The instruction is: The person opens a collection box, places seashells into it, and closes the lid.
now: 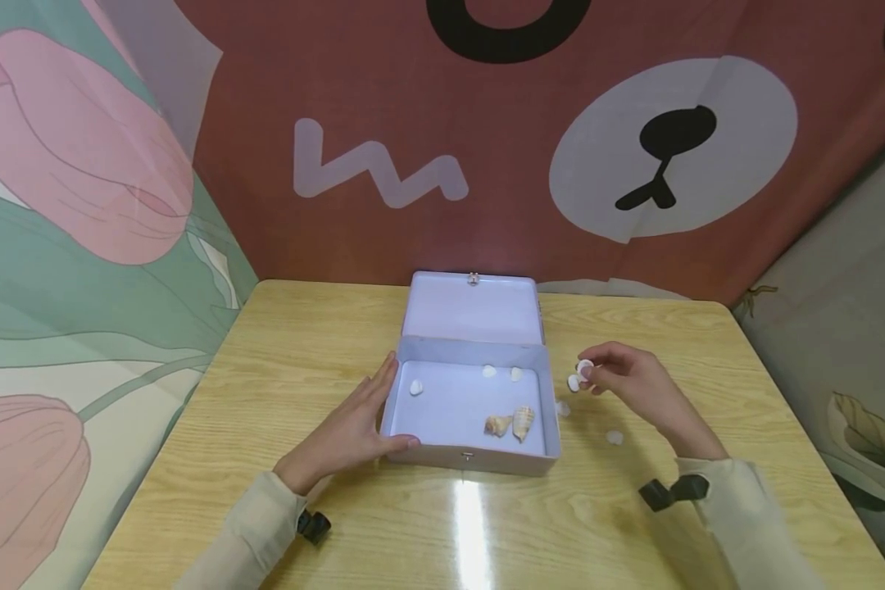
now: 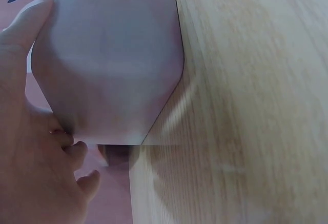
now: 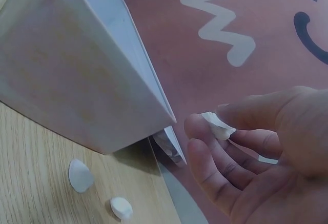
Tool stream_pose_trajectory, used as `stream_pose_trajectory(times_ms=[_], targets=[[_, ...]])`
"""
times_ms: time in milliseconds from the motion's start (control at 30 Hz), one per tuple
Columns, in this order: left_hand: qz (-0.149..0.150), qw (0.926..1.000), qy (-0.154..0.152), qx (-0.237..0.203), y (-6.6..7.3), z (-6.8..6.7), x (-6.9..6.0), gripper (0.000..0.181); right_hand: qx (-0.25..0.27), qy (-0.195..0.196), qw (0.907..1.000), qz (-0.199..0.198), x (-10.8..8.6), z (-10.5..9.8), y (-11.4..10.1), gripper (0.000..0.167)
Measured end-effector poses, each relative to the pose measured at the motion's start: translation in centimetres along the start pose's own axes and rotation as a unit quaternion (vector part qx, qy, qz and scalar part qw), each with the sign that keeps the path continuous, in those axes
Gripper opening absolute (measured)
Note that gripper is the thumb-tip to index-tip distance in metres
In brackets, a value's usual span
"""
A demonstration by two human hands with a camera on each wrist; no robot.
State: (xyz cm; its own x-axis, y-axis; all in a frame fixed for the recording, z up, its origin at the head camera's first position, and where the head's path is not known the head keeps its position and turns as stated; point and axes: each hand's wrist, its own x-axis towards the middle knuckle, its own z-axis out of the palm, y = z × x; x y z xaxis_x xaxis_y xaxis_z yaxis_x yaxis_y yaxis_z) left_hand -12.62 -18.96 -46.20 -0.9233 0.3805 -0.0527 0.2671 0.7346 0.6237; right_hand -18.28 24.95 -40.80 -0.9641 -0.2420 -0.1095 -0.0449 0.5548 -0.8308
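A shallow lavender metal box [image 1: 472, 460] stands with its lid [image 1: 475, 307] folded back. My left hand [image 1: 350, 430] rests along the box's left end, fingers stretched by the wall and thumb over the front rim. Inside lie a white seashell [image 1: 416, 388] at left, two small white seashells at the back, and a brown-tinged conch shell [image 1: 497, 424] beside a striped spiral shell [image 1: 523, 423]. Right of the box, my right hand [image 1: 634, 385] pinches a white seashell [image 3: 219, 126] between thumb and fingertips. Another white seashell [image 1: 574, 383] shows at those fingers, above the table.
Two more white seashells lie on the wooden table [image 1: 302, 344] right of the box: one seashell [image 1: 563, 408] near its wall, another seashell [image 1: 614, 437] farther right. A printed cloth [image 1: 383, 238] hangs behind the table, with patterned cloths at both sides.
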Motion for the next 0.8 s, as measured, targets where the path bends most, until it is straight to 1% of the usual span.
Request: stream_pose_trajectory(times_ms=[267, 367, 533, 800], targets=[[-0.001, 1.0000, 0.005, 0.004, 0.0, 0.1, 0.1, 0.131, 0.019, -0.014, 0.9997, -0.009, 0.4, 0.8, -0.5, 0.031], [0.000, 1.0000, 0.008, 0.005, 0.0, 0.1, 0.1, 0.131, 0.016, -0.021, 0.9996, -0.007, 0.4, 1.0, -0.8, 0.032], [0.003, 0.9999, 0.009, 0.006, 0.0, 0.0, 0.1, 0.130, 0.005, -0.025, 0.9995, -0.016, 0.5, 1.3, -1.3, 0.034], [0.001, 1.0000, 0.007, -0.004, 0.1, 0.1, 0.2, 0.129, 0.026, -0.040, 0.9985, -0.027, 0.9, 2.1, -1.8, 0.034]])
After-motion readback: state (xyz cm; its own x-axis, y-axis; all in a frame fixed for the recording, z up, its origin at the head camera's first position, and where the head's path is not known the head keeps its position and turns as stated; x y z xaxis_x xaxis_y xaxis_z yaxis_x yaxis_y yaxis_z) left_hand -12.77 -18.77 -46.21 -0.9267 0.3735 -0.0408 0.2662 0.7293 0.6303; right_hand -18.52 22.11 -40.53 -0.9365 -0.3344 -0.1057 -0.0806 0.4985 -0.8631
